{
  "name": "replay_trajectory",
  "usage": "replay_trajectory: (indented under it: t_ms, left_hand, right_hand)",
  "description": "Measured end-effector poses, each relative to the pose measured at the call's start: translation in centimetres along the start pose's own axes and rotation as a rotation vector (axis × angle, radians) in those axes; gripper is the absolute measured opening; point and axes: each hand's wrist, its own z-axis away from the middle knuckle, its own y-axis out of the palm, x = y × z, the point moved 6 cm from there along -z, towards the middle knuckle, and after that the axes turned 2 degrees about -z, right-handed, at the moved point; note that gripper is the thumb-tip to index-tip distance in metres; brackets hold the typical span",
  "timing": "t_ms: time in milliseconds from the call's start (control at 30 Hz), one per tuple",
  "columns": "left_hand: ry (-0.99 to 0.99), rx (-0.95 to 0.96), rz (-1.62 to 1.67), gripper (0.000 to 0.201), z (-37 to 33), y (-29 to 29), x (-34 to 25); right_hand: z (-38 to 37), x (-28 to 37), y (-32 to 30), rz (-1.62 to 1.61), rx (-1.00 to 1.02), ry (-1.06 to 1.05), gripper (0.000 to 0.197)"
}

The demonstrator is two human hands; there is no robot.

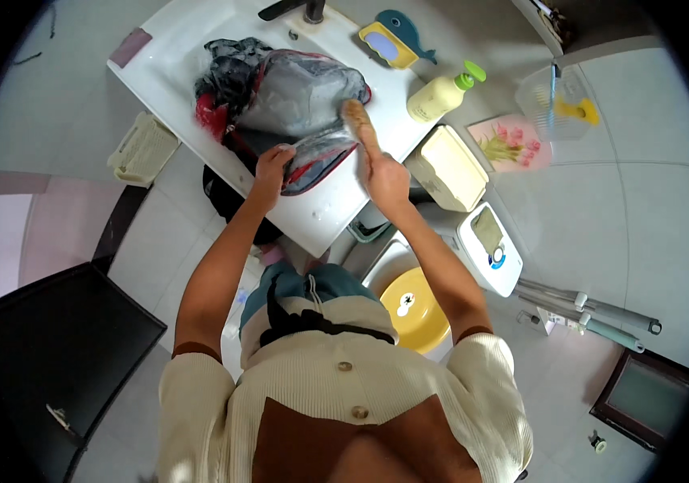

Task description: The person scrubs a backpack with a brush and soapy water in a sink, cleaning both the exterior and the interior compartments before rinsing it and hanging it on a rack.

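Note:
A wet, soapy grey bag (300,95) with red trim and a black part lies bunched in and over the white sink (319,216). White suds cover much of its fabric. My left hand (272,173) is closed on the bag's near edge, thumb on top. In my right hand (388,181) is a wooden-handled scrub brush (361,125), its head resting at the right side of the bag. The bristles are hidden from view.
A dark faucet (312,10) rises behind the basin. On the right are a whale-shaped soap dish (393,40), a yellow pump bottle (437,98) and a cream lidded bin (449,169). Below sits a yellow basin (421,322); a cream basket (145,151) is at left.

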Motion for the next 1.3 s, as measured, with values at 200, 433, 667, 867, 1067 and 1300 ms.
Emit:
replay_trajectory:
  t_ms: [200,433,667,867,1067,1300]
  left_hand:
    - [0.017,-0.058,0.080,0.016,1.6,1.2,-2.3]
    - [0.169,0.095,-0.418,0.020,0.4,1.0,-1.8]
    - [0.541,-0.117,-0.814,0.022,1.9,1.4,-0.5]
    - [0.098,0.038,-0.169,0.022,2.0,-0.1,-0.4]
    - [0.091,0.039,0.004,0.026,1.5,-1.2,0.1]
    - [0.126,0.016,-0.035,0.025,0.8,-2.2,0.5]
  right_hand:
    - [3.3,4.4,2.6,-0.067,0.164,-0.098,0.053]
    - [1.7,0.9,1.4,0.044,0.041,-0.053,0.054]
    - [3.9,2.9,2.5,-0.126,0.090,-0.052,0.057]
    - [2.4,0.0,1.7,0.156,0.117,-0.016,0.059]
    - [6.1,6.6,2.3,-0.134,0.079,-0.250,0.066]
    - [5.8,7.9,2.3,-0.175,0.048,-0.270,0.057]
